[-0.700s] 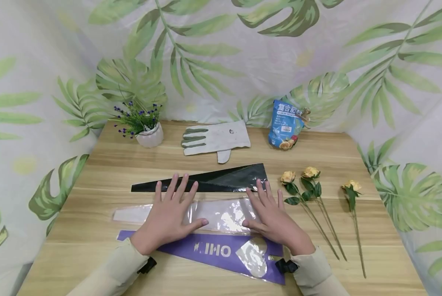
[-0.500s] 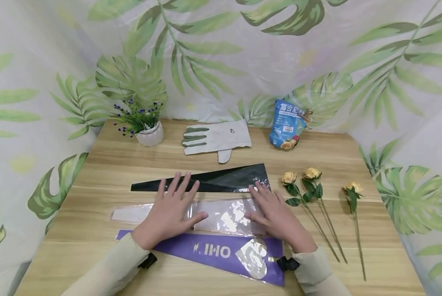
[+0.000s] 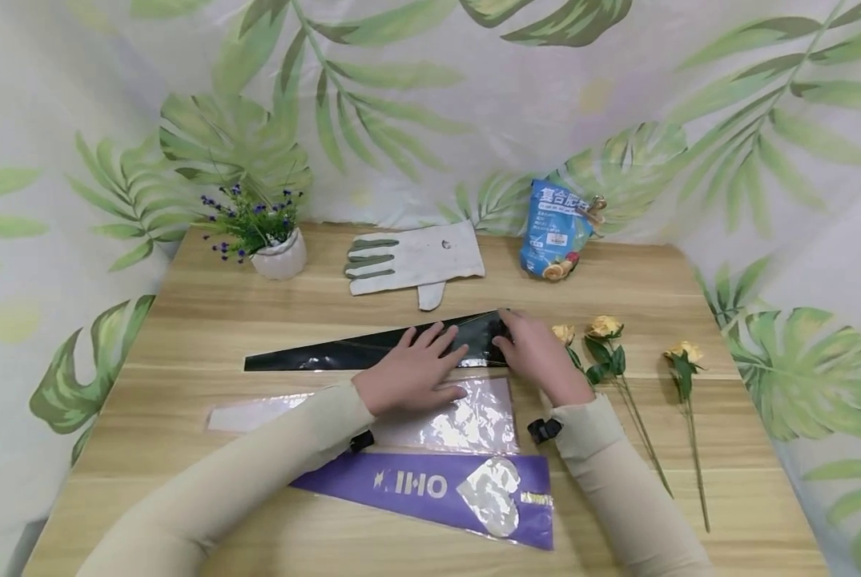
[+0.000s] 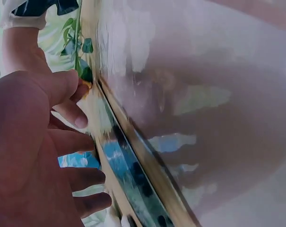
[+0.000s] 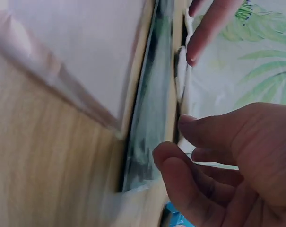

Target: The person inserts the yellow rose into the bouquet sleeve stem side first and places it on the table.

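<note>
A long black tapered flower sleeve (image 3: 315, 351) lies on the table, its wide end to the right. Over that end is my right hand (image 3: 543, 354), its thumb and fingers bent. The right wrist view shows a gap between thumb and fingertips, close by the black sleeve (image 5: 150, 118). My left hand (image 3: 410, 375) spreads its fingers over the black sleeve's middle, nothing gripped. Beneath its palm is a clear, shiny sleeve (image 3: 480, 413), partly hidden. Nearest the body lies a purple sleeve (image 3: 430, 490) with a silver heart, its narrow end covered by the left forearm.
Three yellow roses lie on the right; one rose (image 3: 605, 327) is in full view, another rose (image 3: 563, 334) half behind the right hand, a third rose (image 3: 684, 353) farther right. Along the back stand a potted plant (image 3: 279, 255), a work glove (image 3: 430, 256) and a blue pouch (image 3: 554, 232).
Both hands have moved away from the body toward the black sleeve. The left has also shifted right, and the right hand's fingers have bent at the sleeve's wide end.
</note>
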A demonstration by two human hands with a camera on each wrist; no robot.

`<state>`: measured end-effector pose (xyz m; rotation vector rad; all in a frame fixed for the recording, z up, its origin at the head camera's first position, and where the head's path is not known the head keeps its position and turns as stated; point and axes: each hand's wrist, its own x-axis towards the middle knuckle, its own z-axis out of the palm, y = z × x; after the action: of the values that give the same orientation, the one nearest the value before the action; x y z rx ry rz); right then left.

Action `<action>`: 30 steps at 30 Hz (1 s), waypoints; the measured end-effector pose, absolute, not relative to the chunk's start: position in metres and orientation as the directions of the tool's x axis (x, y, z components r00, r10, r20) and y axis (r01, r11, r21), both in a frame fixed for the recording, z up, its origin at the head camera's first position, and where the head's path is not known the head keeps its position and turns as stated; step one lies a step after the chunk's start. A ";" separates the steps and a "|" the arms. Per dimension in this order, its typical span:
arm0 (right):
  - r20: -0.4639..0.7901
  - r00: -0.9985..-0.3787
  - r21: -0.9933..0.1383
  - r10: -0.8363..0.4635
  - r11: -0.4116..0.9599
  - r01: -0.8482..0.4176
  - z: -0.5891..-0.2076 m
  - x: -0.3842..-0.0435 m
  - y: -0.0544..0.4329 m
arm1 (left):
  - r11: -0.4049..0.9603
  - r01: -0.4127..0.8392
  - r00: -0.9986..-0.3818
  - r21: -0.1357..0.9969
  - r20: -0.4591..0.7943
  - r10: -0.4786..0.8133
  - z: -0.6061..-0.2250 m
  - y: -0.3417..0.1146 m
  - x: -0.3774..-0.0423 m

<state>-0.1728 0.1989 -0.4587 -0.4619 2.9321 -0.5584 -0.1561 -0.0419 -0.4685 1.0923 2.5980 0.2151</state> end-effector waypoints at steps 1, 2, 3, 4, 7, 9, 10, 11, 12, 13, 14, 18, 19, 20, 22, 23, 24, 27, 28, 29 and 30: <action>-0.080 -0.943 -0.373 -0.323 0.887 -0.272 -0.460 -0.173 0.200 | 0.694 0.674 -0.652 0.254 -0.238 0.720 -0.469 -0.038 -0.157; -0.103 -0.939 -0.371 -0.328 0.888 -0.270 -0.462 -0.173 0.202 | 0.691 0.678 -0.645 0.251 -0.249 0.723 -0.469 -0.036 -0.157; -0.127 -0.934 -0.368 -0.334 0.890 -0.268 -0.464 -0.172 0.203 | 0.688 0.682 -0.637 0.248 -0.262 0.725 -0.470 -0.035 -0.157; -0.148 -0.929 -0.364 -0.340 0.892 -0.268 -0.466 -0.171 0.203 | 0.685 0.686 -0.630 0.245 -0.271 0.728 -0.471 -0.035 -0.157; -0.180 -0.925 -0.353 -0.335 0.900 -0.257 -0.472 -0.167 0.204 | 0.667 0.702 -0.608 0.248 -0.279 0.744 -0.474 -0.042 -0.157; -0.152 -0.935 -0.367 -0.320 0.897 -0.247 -0.473 -0.165 0.204 | 0.659 0.709 -0.601 0.250 -0.275 0.750 -0.476 -0.049 -0.157; -0.133 -0.940 -0.388 -0.314 0.889 -0.242 -0.473 -0.164 0.204 | 0.657 0.711 -0.600 0.251 -0.271 0.753 -0.478 -0.052 -0.158; -0.119 -0.944 -0.429 -0.308 0.873 -0.231 -0.473 -0.164 0.204 | 0.656 0.711 -0.599 0.253 -0.270 0.754 -0.479 -0.056 -0.158; -0.109 -0.947 -0.481 -0.301 0.850 -0.215 -0.473 -0.164 0.203 | 0.656 0.710 -0.598 0.257 -0.271 0.754 -0.481 -0.059 -0.158; -0.102 -0.949 -0.535 -0.297 0.821 -0.199 -0.473 -0.163 0.203 | 0.656 0.708 -0.597 0.263 -0.273 0.754 -0.482 -0.063 -0.159; -0.102 -0.951 -0.586 -0.291 0.790 -0.179 -0.474 -0.163 0.203 | 0.653 0.707 -0.594 0.270 -0.273 0.757 -0.483 -0.065 -0.159; -0.107 -0.964 -0.663 -0.244 0.740 -0.114 -0.478 -0.164 0.201 | 0.638 0.715 -0.581 0.286 -0.266 0.770 -0.484 -0.074 -0.161; -0.105 -0.966 -0.639 -0.237 0.761 -0.117 -0.480 -0.165 0.200 | 0.636 0.717 -0.580 0.287 -0.261 0.772 -0.484 -0.076 -0.161; -0.099 -0.966 -0.599 -0.238 0.789 -0.133 -0.483 -0.166 0.199 | 0.634 0.718 -0.579 0.286 -0.258 0.773 -0.484 -0.077 -0.161; -0.085 -0.964 -0.525 -0.250 0.834 -0.170 -0.487 -0.168 0.197 | 0.636 0.717 -0.583 0.286 -0.255 0.772 -0.484 -0.078 -0.161; -0.073 -0.962 -0.503 -0.262 0.843 -0.191 -0.489 -0.170 0.196 | 0.638 0.714 -0.585 0.289 -0.255 0.770 -0.483 -0.078 -0.160; -0.062 -0.959 -0.488 -0.276 0.847 -0.212 -0.490 -0.170 0.195 | 0.641 0.711 -0.587 0.288 -0.259 0.767 -0.483 -0.079 -0.160; -0.019 -0.960 -0.545 -0.278 0.808 -0.223 -0.490 -0.169 0.195 | 0.645 0.704 -0.592 0.295 -0.257 0.764 -0.482 -0.079 -0.159; -0.013 -0.964 -0.591 -0.265 0.780 -0.206 -0.489 -0.168 0.195 | 0.645 0.704 -0.592 0.299 -0.254 0.764 -0.482 -0.079 -0.159; -0.014 -0.968 -0.646 -0.251 0.741 -0.182 -0.487 -0.166 0.195 | 0.644 0.704 -0.593 0.299 -0.251 0.765 -0.482 -0.079 -0.158; -0.021 -0.970 -0.700 -0.241 0.696 -0.158 -0.486 -0.164 0.195 | 0.644 0.704 -0.595 0.300 -0.246 0.765 -0.482 -0.079 -0.158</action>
<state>-0.1644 0.1951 -0.4857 -0.3291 2.7896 -1.1363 -0.1577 -0.0792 -0.4817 1.1687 2.5136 0.2433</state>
